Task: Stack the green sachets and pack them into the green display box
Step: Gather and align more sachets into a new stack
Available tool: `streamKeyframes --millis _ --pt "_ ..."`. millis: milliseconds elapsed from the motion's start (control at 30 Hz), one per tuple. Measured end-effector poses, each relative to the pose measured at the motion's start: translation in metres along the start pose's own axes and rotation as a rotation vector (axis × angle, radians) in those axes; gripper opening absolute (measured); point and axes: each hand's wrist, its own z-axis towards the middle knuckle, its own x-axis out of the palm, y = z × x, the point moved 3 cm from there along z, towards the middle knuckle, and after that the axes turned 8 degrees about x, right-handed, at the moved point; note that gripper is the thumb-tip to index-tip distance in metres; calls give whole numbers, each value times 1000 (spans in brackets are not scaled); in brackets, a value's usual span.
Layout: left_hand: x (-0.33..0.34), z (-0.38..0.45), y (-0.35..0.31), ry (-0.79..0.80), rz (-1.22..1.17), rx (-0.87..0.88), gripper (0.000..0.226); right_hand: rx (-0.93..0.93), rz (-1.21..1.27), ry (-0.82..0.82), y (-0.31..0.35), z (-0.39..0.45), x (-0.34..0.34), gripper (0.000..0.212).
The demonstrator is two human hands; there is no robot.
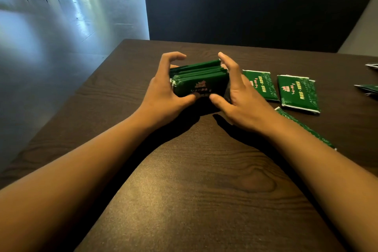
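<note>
Light: daylight from upper left, dim indoors overall
Glare: pale sheen on floor (67,16)
Shadows: dark, under forearms on table (204,200)
Blur: left edge smeared, background soft
Distortion: wide-angle bend at edges

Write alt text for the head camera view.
Two hands, the left hand and the right hand, hold a stack of green sachets between them, on edge above a dark wooden table. More loose sachets lie flat on the table to the right.
</note>
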Motion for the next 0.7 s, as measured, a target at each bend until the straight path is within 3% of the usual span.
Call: streamKeyframes --millis 100,167,333,433,567,700 --pt "-7 0 4 -140 -15 -86 72 45 -94 -168 -1 2 -10 64" --pt "-11 0 8 -206 -23 -132 71 136 -263 -231 -10 5 -17 61" --pt "-12 0 11 -231 -27 -182 71 479 -601 31 -44 9 -19 69" --pt "-10 0 9 -212 -32 -191 71 461 -571 81 -45 11 -19 59" --pt "-10 1 9 -204 -33 -201 71 297 -454 0 -32 12 -26 34" --pt "-10 1 8 -196 -38 -204 70 417 -456 -19 -35 12 -24 62"
